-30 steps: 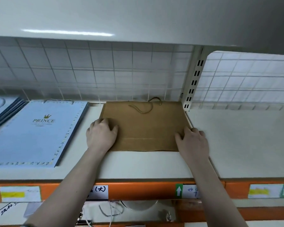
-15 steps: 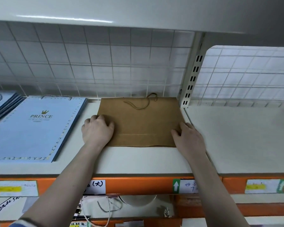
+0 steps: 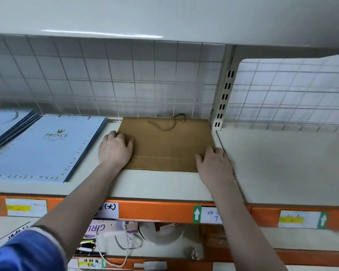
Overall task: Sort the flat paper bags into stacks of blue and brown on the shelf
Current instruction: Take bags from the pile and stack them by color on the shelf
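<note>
Brown paper bag (image 3: pixel 170 145) lies flat on the white shelf (image 3: pixel 157 184), its cord handle at the back against the tiled wall; my left hand (image 3: pixel 115 148) rests on its left edge with fingers loosely bent over the paper, my right hand (image 3: pixel 213 163) lies on its near right corner, fingers nearly straight; neither grips, both press. Step in hand, as I judge it: squaring the brown stack in its place; best done by pushing evenly from both sides, palms low, so the sheet slides rather than buckles at the fold line near the front; keep the handle cord from catching at the back. Blue bag (image 3: pixel 45 149) marked PRINCE sits to the left, apart from the brown one, a strip of bare shelf between; more blue bags (image 3: pixel 6 124) beyond it. Right edge of the brown bag is just beside the slotted upright (image 3: pixel 223 98); little room there; open shelf toward me, up to the orange front rail (image 3: pixel 164 211).
</note>
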Demonstrator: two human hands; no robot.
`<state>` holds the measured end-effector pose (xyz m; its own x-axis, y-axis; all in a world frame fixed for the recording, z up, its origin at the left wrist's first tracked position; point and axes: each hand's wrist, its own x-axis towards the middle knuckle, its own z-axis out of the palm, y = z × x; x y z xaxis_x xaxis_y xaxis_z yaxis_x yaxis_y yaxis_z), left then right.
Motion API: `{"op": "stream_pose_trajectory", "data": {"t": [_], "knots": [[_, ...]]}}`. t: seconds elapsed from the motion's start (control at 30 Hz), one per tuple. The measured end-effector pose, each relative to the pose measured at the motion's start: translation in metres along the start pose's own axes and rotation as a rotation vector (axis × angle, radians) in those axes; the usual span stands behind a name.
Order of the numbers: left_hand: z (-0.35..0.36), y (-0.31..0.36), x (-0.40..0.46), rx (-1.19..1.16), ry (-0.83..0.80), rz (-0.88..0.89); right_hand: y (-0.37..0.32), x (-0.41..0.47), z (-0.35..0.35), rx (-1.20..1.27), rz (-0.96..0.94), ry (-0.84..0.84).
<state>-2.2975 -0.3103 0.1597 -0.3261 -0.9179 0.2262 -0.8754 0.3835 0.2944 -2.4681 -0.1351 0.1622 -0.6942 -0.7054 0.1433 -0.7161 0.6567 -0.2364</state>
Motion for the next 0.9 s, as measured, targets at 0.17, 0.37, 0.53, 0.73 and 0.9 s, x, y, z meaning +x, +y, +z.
{"op": "stream_pose_trajectory", "data": {"t": [0.17, 0.37, 0.53, 0.73, 0.9], "knots": [[-0.008, 0.0, -0.009, 0.095, 0.035, 0.093, 0.003, -0.008, -0.001, -0.055, -0.072, 0.017], [-0.01, -0.02, -0.024, -0.001, -0.109, 0.296, 0.005, -0.016, 0.0, -0.091, -0.299, -0.081], [-0.011, -0.031, -0.036, 0.043, -0.24, 0.375, 0.005, -0.017, 0.0, -0.135, -0.315, -0.136], [-0.013, -0.036, -0.037, 0.007, -0.268, 0.4, 0.002, -0.017, -0.002, -0.172, -0.318, -0.135], [-0.012, -0.033, -0.036, 0.015, -0.229, 0.405, 0.001, -0.013, 0.0, -0.179, -0.324, -0.139]]}}
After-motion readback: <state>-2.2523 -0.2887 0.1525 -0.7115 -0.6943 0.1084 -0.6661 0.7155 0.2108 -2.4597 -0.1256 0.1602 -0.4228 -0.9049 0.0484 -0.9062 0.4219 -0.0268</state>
